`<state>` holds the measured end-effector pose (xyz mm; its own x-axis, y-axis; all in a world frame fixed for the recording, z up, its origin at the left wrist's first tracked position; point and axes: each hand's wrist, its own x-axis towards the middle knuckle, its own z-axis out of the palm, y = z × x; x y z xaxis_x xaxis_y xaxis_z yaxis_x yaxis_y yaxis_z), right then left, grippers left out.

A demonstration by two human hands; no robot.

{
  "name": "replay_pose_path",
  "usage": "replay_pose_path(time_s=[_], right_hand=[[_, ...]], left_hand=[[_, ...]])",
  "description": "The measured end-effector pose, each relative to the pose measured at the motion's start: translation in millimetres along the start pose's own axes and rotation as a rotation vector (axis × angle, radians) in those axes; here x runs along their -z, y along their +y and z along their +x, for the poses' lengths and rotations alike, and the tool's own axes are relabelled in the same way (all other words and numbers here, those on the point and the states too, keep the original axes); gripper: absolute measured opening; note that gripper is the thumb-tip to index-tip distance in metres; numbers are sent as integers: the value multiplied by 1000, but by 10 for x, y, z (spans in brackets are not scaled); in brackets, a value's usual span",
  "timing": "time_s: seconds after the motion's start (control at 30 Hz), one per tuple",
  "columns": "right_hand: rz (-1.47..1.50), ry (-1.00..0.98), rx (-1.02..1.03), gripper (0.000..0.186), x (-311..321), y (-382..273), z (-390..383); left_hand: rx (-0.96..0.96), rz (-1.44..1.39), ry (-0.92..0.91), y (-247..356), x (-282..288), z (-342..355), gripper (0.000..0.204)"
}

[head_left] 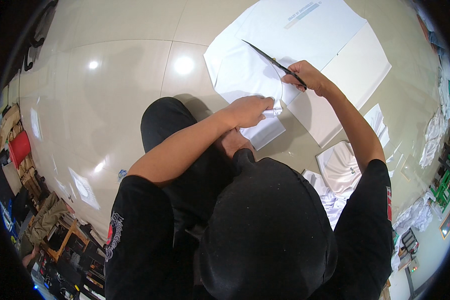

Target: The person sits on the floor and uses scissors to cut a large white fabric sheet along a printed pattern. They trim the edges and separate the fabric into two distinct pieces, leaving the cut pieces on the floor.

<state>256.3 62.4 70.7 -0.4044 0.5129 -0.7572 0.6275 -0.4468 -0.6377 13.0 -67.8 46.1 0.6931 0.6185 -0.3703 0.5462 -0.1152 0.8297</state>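
Note:
My right hand [307,78] grips a pair of dark, long-bladed scissors [261,53] by its handles. The blades point up and left, lying along thin white fabric [246,75] spread over the floor. Bunched white cloth [272,113] is pinched in my left hand [250,111], close below the scissors. Under and beside the fabric is a large white sheet [335,30] with a printed strip near its far edge. A bare foot [233,142] shows just below my left hand, partly hidden by my forearm.
Folded white fabric [339,169] lies to the right of my knees. Glossy tiled floor [120,75] stretches left. A red container [19,149] and assorted goods crowd the left rim; white cloth heaps [414,215] and green items [442,190] line the right.

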Motion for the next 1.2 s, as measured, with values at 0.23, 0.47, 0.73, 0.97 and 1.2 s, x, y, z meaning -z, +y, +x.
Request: replay_pose_path(time_s=[0.23,0.47,0.73,0.97,1.2], right_hand=[[-67,-7,4,31,22,-2,3],[-61,8,31,36,-10,-135,16],[-64,14,23,35,-79,-225,173],[-1,-8,22,31,-62,-245,186],[31,-18,31,29,-70,-227,211]], left_hand=[[-21,-1,3,-19,1,8,31],[-28,-10,11,-43,-16,19,30],[0,-20,-6,-18,3,12,28],[-1,-22,-4,-24,0,11,28],[-18,-6,-6,-47,-22,35,28]])
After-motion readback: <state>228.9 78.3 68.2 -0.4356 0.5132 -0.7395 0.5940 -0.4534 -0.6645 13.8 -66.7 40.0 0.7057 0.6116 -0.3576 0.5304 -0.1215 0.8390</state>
